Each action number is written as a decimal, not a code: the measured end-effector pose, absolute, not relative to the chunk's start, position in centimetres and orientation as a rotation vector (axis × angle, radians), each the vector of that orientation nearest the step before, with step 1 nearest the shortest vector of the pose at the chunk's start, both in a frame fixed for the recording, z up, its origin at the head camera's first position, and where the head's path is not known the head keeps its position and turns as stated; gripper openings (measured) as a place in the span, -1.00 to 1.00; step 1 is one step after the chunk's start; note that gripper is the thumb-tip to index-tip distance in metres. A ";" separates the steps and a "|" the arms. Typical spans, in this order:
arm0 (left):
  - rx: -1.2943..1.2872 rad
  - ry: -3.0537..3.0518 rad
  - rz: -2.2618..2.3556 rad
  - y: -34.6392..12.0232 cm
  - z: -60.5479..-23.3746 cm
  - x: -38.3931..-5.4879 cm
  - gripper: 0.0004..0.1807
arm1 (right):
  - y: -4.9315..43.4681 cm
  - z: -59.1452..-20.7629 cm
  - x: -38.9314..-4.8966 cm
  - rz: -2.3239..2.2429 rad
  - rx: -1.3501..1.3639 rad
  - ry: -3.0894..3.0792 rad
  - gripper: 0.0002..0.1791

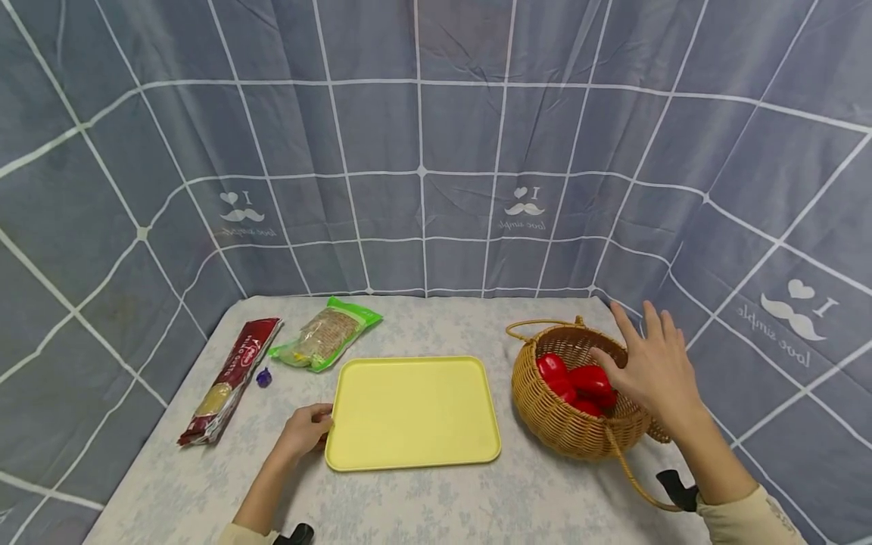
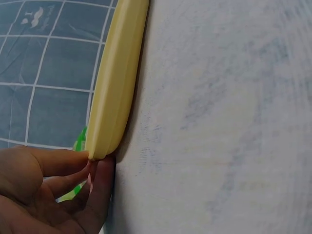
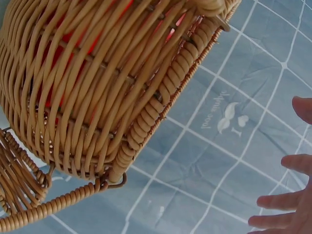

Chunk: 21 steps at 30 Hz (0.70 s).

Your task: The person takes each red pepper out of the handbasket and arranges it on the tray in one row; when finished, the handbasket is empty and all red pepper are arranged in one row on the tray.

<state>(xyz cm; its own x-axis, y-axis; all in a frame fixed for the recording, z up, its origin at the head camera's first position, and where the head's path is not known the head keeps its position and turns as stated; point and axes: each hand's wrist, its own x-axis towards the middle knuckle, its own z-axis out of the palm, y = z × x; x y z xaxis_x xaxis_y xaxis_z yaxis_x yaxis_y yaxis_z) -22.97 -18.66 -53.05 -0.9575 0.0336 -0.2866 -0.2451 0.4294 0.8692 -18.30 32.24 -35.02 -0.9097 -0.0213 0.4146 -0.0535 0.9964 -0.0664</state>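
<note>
My left hand (image 1: 303,433) holds the left edge of a yellow rectangular tray (image 1: 412,412) that lies on the table. In the left wrist view, the thumb and fingers pinch the tray's rim (image 2: 109,92) at one corner. Over the right side of a round wicker basket (image 1: 545,415) hangs my right hand (image 1: 659,372), fingers spread and holding nothing. Several glossy red peppers (image 1: 591,381) lie inside the basket. Through its weave (image 3: 97,83), patches of red show in the right wrist view, where the spread fingers (image 3: 280,201) stand apart from the rim.
A red noodle packet (image 1: 235,378) lies at the far left, beside a small purple object (image 1: 264,377). Behind the tray's left corner is a clear bag with green ends (image 1: 327,333). The basket's handle (image 1: 633,477) hangs toward the front. Grey-blue checked curtains (image 1: 381,136) enclose the table.
</note>
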 end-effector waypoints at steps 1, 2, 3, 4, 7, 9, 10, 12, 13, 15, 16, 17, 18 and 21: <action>-0.180 2.429 1.535 -18.6 -53.0 -23.0 -0.53 | 32.3 -35.0 -18.4 0.110 0.055 -2.718 -0.13; -0.179 2.430 1.529 -18.6 -53.0 -23.1 -0.53 | 32.4 -34.9 -18.4 0.111 0.057 -2.724 -0.13; -0.184 2.428 1.528 -18.6 -52.9 -23.1 -0.53 | 32.4 -34.9 -18.5 0.110 0.059 -2.731 -0.14; -0.190 2.426 1.529 -18.6 -52.9 -23.1 -0.53 | 32.5 -34.8 -18.5 0.116 0.062 -2.741 -0.14; -0.189 2.425 1.531 -18.6 -52.9 -23.1 -0.53 | 32.8 -34.4 -18.8 0.133 0.068 -2.786 -0.15; -0.191 2.423 1.532 -18.6 -52.9 -23.1 -0.53 | 33.0 -34.1 -19.0 0.175 0.083 -2.828 -0.15; -0.192 2.422 1.533 -18.6 -52.9 -23.1 -0.52 | 33.1 -33.9 -19.1 0.201 0.097 -2.850 -0.15; -0.189 2.421 1.532 -18.6 -52.8 -23.0 -0.51 | 33.3 -33.5 -19.5 0.254 0.150 -2.893 -0.17; -0.187 2.419 1.532 -18.6 -52.8 -23.0 -0.51 | 33.4 -33.3 -19.7 0.283 0.193 -2.913 -0.18; -0.187 2.415 1.531 -18.6 -52.7 -23.0 -0.50 | 33.7 -33.2 -20.2 0.341 0.294 -2.953 -0.21; -0.187 2.417 1.529 -18.6 -52.7 -23.0 -0.50 | 33.9 -33.1 -20.6 0.365 0.352 -2.971 -0.23; -0.184 2.421 1.525 -18.5 -52.6 -23.1 -0.50 | 34.0 -33.1 -20.9 0.395 0.413 -2.990 -0.25; -0.182 2.424 1.522 -18.5 -52.6 -23.1 -0.50 | 34.2 -33.1 -21.3 0.420 0.471 -3.011 -0.26; -0.187 2.437 1.507 -18.5 -52.7 -23.0 -0.50 | 34.5 -33.0 -22.4 0.504 0.630 -3.098 -0.27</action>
<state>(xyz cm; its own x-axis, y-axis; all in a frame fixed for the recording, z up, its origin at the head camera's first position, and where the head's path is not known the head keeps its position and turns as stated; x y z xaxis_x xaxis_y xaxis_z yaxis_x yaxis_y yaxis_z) -22.99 -18.52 -52.66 -0.9552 0.0316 -0.2942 -0.2490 0.4509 0.8571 -22.39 34.46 -33.05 -0.9208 -0.3901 0.0046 -0.3715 0.8730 -0.3160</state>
